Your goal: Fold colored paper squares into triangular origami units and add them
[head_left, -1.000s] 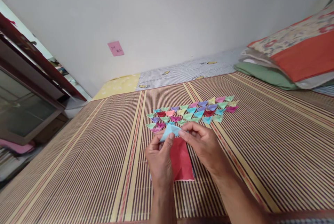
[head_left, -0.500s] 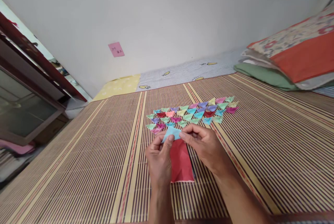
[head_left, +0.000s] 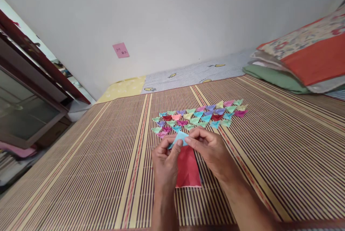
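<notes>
A small folded light blue paper (head_left: 181,137) is held between my two hands. My left hand (head_left: 166,155) pinches its left side, thumb on top. With thumb and fingers, my right hand (head_left: 208,148) grips the right corner. Below the hands lies red paper (head_left: 188,168) on the striped mat, with a dark edge showing along its right side. Just beyond my fingers stand rows of small folded paper boats (head_left: 201,114) in green, blue, pink, purple, yellow and red. My fingers hide part of the blue paper's lower edge.
The striped bamboo mat (head_left: 94,162) spreads under everything. A checked cloth (head_left: 178,76) and a yellow cloth (head_left: 125,89) run along the white wall, where a pink note (head_left: 121,50) is stuck. Stacked bedding (head_left: 307,62) lies at the right; a glass-fronted cabinet (head_left: 24,105) stands at the left.
My left hand has shifted slightly right, toward my right hand. The blue paper shows a narrower, more pointed shape between the fingers, and both hands still hold it.
</notes>
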`<state>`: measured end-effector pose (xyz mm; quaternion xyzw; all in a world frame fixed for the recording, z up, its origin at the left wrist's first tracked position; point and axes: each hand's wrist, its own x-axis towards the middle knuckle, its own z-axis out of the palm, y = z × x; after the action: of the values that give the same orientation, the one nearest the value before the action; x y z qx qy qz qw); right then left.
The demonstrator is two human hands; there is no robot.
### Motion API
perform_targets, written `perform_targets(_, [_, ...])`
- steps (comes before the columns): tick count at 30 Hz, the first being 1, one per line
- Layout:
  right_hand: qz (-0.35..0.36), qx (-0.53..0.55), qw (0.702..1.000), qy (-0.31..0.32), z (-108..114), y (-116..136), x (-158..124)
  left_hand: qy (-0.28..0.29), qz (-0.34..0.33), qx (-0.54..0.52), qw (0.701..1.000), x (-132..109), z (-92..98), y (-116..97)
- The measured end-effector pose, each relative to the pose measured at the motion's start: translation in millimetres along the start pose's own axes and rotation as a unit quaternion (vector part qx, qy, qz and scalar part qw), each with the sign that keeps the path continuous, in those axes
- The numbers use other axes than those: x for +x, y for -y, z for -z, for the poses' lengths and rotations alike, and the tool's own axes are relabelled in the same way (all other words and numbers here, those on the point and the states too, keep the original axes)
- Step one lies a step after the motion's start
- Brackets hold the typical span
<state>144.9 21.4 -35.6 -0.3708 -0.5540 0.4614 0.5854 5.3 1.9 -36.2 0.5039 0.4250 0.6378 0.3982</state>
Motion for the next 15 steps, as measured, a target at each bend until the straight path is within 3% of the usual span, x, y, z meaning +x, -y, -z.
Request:
perform_targets(2, [-0.009,0.002,1.0,0.006,0,-3,0,0.003,0.005,0.003,1.0,0,-0.3,1])
perform_targets(6, [-0.02,0.008,1.0,0.008,-1,-6,0,-0.054,0.004,-0.003,0.999,0,-2.3,3])
perform_targets(15, [0.056,-0.07,0.995,-0.045,-11,6,-5,-0.15,-0.014,0.031,0.988,-7,-11.9,-3])
